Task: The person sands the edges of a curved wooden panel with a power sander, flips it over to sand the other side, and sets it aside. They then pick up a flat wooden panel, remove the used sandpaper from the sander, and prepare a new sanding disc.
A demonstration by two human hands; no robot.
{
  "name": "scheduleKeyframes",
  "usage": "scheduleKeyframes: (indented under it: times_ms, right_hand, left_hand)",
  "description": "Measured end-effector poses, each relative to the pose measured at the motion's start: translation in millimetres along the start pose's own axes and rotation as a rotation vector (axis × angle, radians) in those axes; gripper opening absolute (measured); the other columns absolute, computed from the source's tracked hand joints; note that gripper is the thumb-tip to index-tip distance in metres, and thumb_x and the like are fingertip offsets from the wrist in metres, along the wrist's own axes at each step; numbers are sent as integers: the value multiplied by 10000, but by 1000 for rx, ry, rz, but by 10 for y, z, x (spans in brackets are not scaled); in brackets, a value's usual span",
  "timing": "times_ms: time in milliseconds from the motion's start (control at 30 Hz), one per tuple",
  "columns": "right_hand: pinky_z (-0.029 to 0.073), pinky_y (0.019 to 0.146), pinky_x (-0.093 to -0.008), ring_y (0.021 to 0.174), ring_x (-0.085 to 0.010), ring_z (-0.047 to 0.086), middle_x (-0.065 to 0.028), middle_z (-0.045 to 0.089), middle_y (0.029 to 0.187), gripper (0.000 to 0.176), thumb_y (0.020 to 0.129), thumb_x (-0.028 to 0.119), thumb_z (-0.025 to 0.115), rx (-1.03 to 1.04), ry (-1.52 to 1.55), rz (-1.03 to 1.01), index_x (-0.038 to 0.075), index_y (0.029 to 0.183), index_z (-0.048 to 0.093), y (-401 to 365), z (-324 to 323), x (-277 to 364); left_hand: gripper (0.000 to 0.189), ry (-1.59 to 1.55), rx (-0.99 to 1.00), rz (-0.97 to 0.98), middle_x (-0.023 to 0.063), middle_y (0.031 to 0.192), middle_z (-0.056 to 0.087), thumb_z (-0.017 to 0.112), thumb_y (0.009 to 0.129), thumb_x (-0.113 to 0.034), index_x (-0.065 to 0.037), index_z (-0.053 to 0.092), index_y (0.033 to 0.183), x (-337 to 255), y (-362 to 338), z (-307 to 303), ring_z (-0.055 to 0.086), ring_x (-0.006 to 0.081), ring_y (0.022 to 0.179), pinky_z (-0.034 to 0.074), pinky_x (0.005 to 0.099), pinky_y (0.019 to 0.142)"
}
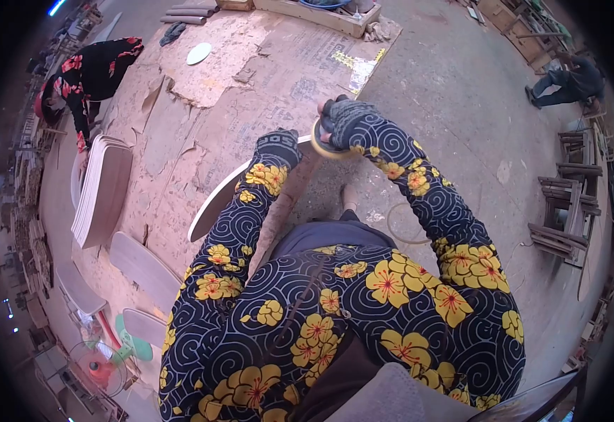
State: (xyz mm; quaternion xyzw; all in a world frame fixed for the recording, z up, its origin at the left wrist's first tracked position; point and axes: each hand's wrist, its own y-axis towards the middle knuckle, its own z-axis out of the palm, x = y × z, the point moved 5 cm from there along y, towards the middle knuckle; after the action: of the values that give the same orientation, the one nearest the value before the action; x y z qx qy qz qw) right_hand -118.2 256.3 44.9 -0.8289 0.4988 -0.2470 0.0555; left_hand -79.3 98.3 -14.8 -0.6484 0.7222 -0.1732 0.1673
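My left hand point(279, 146), in a dark half-finger glove, is closed on a curved wooden board point(215, 200) with a pale edge. The board slants from near my left forearm up toward my right hand. Gloved as well, my right hand point(346, 121) is wrapped round a dark round disc with a yellow rim point(318, 144). The disc's rim meets the board's far end in this view. Part of the board is hidden behind my left hand and sleeve.
A worn worktable point(215, 116) holds a stack of curved boards point(106, 186), more loose boards point(142, 260), a pale oval piece point(199, 53) and a wooden tray point(314, 17). One person point(96, 77) bends at the left; another point(571, 84) is far right near wooden frames point(564, 211).
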Motion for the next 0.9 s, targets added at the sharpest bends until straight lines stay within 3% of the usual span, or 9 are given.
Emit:
scheduleKeyframes:
  times_ms: [133,167,300,433,567,700,800,867,900]
  right_hand:
    - [467,950,-409,1111,-343,582,-190,581,1208,590,718,387,757,19,32,-21,149,1220,560,-102,-187,-16]
    - [462,961,-394,1126,-328,580,-165,579,1227,561,784,375,691,54,-22,-19,55,1225,556,-149,-224,-45]
    - [483,906,-366,1031,-265,622,-158,633,1115,545,704,347,784,-27,549,130,92,1149,601,-100,144,-768]
    - [502,840,-361,976,-253,624,-124,655,1028,504,678,287,816,-75,743,266,120,1110,615,-132,498,-1237]
    - [449,479,-251,605,-117,552,-35,612,798,383,733,261,769,-101,1064,212,145,1063,615,-17,972,-1593]
    - [462,431,-264,546,-142,567,-70,640,816,355,749,249,775,-23,1370,319,126,1054,641,-28,1466,-1732]
    - [520,582,-315,694,-186,615,-83,650,880,407,730,281,800,-64,1302,416,132,1074,642,29,1889,-1907]
    - [485,883,-360,1000,-251,598,-118,635,1056,470,700,305,823,-199,1080,435,125,1092,635,34,1984,-2045]
    - [485,890,-365,1011,-249,596,-125,633,1066,488,700,315,821,-262,1072,468,126,1106,628,31,1975,-2109]
  left_hand:
    - [442,-23,-23,17,153,1191,625,600,822,-339,-100,611,1194,46,18,86,591,291,1124,469,414,955]
    - [443,-27,-19,14,153,1187,626,599,822,-344,-99,612,1190,49,31,89,592,291,1121,470,413,954]
    - [434,-26,-36,20,150,1170,633,597,825,-357,-97,619,1172,55,33,95,598,289,1106,472,405,947]
    - [428,-15,-37,30,149,1158,637,593,825,-352,-97,620,1168,34,33,102,602,290,1099,474,405,942]
    - [434,2,-46,26,150,1149,639,597,822,-361,-95,620,1164,34,62,127,609,288,1085,478,411,935]
    - [456,15,-22,-2,150,1161,635,599,824,-374,-108,611,1194,9,7,59,610,288,1085,480,411,932]
    - [472,7,2,-16,147,1171,632,598,829,-384,-123,600,1222,-34,-66,-39,608,290,1093,479,412,934]
    - [472,35,-2,-26,141,1171,633,597,832,-385,-133,596,1231,-20,-20,-27,606,289,1100,478,413,935]
    - [471,41,4,-37,141,1170,634,598,830,-385,-133,597,1228,-15,2,-5,606,288,1101,478,413,935]
